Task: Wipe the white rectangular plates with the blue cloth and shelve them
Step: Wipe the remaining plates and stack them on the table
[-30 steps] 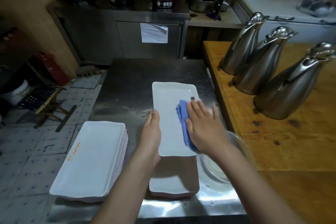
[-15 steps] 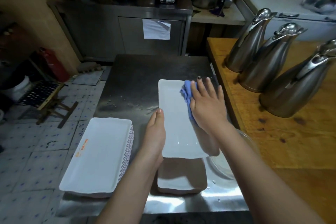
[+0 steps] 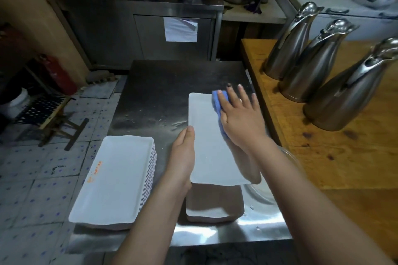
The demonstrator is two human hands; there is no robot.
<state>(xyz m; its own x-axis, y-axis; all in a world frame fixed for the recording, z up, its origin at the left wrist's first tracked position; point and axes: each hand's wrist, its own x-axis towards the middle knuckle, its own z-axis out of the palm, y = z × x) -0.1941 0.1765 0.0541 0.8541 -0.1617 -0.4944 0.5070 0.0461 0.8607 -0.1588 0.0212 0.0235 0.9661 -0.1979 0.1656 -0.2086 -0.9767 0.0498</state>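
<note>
- Blue cloth point(image 3: 219, 103) lies bunched under the right hand point(image 3: 241, 120) at the far right corner of the white plate point(image 3: 210, 146).
- The right hand's fingers point(image 3: 243, 95) are straight and spread and press the cloth flat on the plate. The fingertips reach past the plate's far edge, and the forearm crosses its near right corner.
- The left hand point(image 3: 183, 157) lies thumb side up against the plate's left rim. Its fingers are straight and close together and point away from the person. They touch the rim without curling over it.
- The plate lies lengthwise on the steel table point(image 3: 155, 97), and its near end overlaps a lower plate point(image 3: 212, 211), which sits in its shadow at the table's near edge.
- A stack of white plates point(image 3: 114, 178) stands to the left of the left forearm, apart from the wiped plate. Its top plate bears a small orange mark by the left rim.
- A clear glass bowl point(image 3: 296, 163) sits just right of the plate, largely hidden by the right forearm.
- A wooden counter point(image 3: 323, 157) adjoins the table on the right and carries three steel jugs point(image 3: 316, 62) in a diagonal row, well apart from the hands.
- Beyond the table stands a steel cabinet point(image 3: 120, 34) with a paper sheet point(image 3: 180, 29) on its door and pots on top.
- On the tiled floor to the left are a red cylinder point(image 3: 58, 73) and a folding stool point(image 3: 49, 114).
</note>
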